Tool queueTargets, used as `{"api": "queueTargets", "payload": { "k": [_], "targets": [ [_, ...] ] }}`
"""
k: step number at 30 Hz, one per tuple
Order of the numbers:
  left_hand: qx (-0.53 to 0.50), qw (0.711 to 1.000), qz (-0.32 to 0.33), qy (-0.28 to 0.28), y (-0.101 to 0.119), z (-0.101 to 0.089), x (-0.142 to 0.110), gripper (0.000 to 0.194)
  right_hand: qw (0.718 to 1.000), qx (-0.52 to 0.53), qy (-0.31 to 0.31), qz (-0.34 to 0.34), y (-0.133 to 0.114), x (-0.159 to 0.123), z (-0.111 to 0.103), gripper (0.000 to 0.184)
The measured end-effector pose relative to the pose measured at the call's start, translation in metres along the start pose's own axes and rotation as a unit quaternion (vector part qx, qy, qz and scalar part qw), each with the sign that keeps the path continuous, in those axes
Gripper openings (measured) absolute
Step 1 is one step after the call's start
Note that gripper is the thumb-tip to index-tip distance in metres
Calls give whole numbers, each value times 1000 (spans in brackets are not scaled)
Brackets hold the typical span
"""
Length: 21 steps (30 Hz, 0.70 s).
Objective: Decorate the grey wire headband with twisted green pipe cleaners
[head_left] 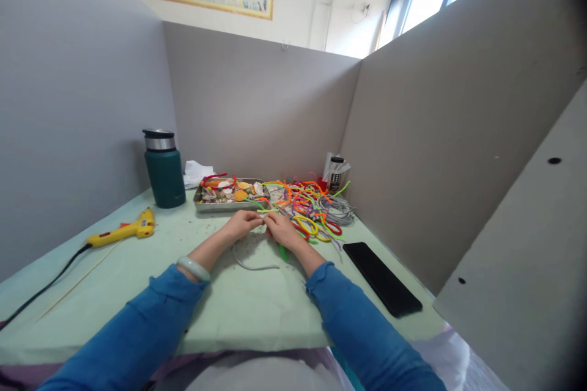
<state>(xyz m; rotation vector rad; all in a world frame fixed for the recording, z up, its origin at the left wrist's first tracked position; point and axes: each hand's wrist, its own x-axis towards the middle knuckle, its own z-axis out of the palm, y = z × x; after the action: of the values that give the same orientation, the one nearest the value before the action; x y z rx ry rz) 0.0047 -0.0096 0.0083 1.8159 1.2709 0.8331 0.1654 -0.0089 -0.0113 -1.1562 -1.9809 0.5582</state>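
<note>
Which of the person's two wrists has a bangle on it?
The left wrist: a pale bangle circles it near the blue sleeve's cuff, while the right wrist is bare.

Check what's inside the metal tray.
The metal tray holds a heap of small shell-like pieces, with a red strand across its back. Whatever lies beneath the pieces is covered.

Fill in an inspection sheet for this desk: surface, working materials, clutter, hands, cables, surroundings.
Surface: pale green cover, dark specks scattered.
Working materials: metal tray of mixed pieces; tangled colourful strands; curved grey strand.
Clutter: bottle, thin stick, black slab, probably a phone.
Hands: left hand and right hand pinching, close together; contents unclear.
Cables: black cord from glue gun; plug unseen.
Surroundings: grey partitions, window.
</note>
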Motion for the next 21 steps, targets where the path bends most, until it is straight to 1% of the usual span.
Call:
{"api": "queueTargets", "payload": {
  "k": [11,15,21],
  "targets": [
    [7,1000,-23,16,1,0,0,32,1000,-9,-11,7,-5,-1,-2,25],
    [8,1000,-8,8,0,0,-1,31,1000,-13,-10,9,-5,0,-1,25],
    [5,1000,2,2,-1,0,-1,37,1000,-13,-2,6,-2,1,-1,26]
  ]
}}
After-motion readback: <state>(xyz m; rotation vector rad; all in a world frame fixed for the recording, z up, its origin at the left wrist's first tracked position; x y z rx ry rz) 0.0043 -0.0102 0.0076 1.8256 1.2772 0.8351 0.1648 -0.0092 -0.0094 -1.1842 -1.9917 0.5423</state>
